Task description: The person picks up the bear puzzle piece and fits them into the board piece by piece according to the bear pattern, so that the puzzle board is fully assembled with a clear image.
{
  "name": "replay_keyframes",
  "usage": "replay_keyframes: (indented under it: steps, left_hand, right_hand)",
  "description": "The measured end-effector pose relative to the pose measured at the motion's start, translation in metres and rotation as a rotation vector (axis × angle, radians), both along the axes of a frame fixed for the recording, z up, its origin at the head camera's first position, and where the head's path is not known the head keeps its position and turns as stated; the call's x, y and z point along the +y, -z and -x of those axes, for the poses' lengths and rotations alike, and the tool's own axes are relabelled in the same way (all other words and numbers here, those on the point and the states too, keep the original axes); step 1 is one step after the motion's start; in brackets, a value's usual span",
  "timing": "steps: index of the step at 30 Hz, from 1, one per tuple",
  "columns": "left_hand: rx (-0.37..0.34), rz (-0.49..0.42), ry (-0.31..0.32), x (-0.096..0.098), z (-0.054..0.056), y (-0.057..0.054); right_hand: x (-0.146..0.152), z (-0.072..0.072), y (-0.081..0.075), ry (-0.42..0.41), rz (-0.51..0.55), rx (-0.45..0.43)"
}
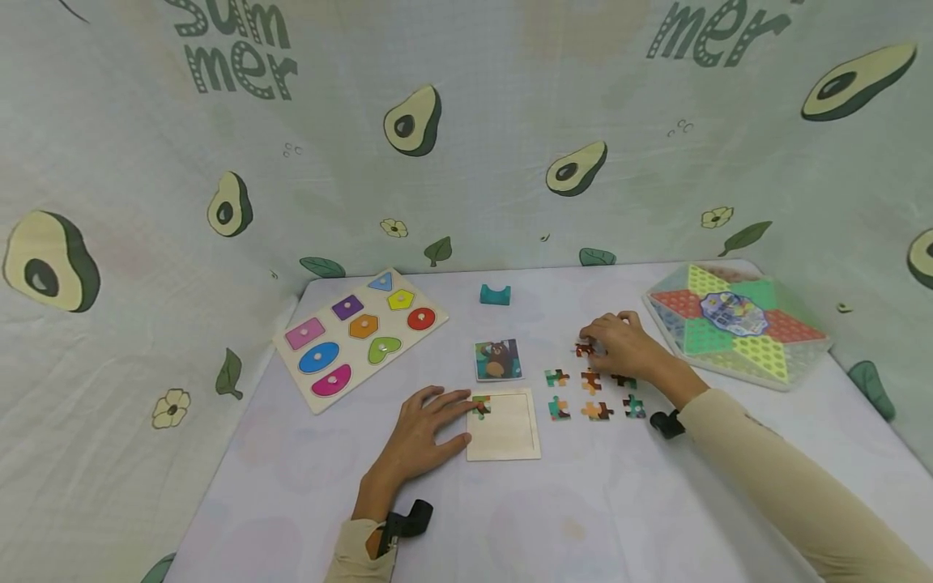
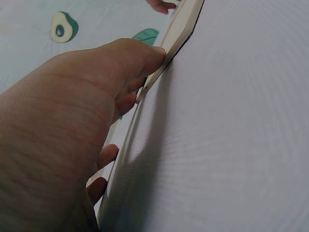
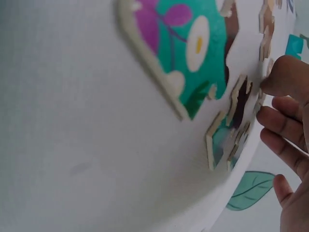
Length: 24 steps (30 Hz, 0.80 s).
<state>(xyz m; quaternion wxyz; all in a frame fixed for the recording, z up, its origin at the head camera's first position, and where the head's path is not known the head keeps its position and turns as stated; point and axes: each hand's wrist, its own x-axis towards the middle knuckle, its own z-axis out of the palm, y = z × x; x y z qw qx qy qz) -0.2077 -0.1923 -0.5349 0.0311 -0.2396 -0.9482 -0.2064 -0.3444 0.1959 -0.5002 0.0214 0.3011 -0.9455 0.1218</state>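
My left hand (image 1: 421, 437) rests at the left edge of a square wooden puzzle tray (image 1: 510, 445). Its thumb lies against the tray's side, and a fingertip touches a green-and-brown puzzle piece in the upper left corner. At the back of the loose pieces, my right hand (image 1: 623, 346) pinches a brown puzzle piece (image 1: 584, 349) between thumb and fingers; part of that piece is hidden. Several loose pieces, among them an orange-and-brown piece (image 1: 591, 381) and a teal piece (image 1: 634, 406), lie in rows right of the tray. The right wrist view shows a teal flowered piece (image 3: 193, 48) close up.
A square bear picture (image 1: 499, 359) lies just behind the tray, with a small teal block (image 1: 496, 295) farther back. On the left is a shape board (image 1: 342, 324) with coloured knobbed pieces. A star-patterned game board (image 1: 736, 324) sits at the right rear, beside my right forearm.
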Motion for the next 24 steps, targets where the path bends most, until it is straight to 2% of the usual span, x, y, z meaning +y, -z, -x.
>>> replay_keyframes:
  steps: [5,12,24]
  left_hand:
    - [0.004,0.001,-0.005,-0.001,0.001,0.003]
    - [0.003,-0.006,-0.003,0.0,0.001,0.004]
    - [-0.007,-0.014,-0.007,0.001,-0.003,0.004]
  right_hand:
    - [0.001,0.001,0.003,-0.005,-0.012,0.066]
    - [0.003,-0.002,-0.005,0.002,-0.006,0.117]
    - [-0.002,-0.021,-0.016,-0.024,0.037,0.143]
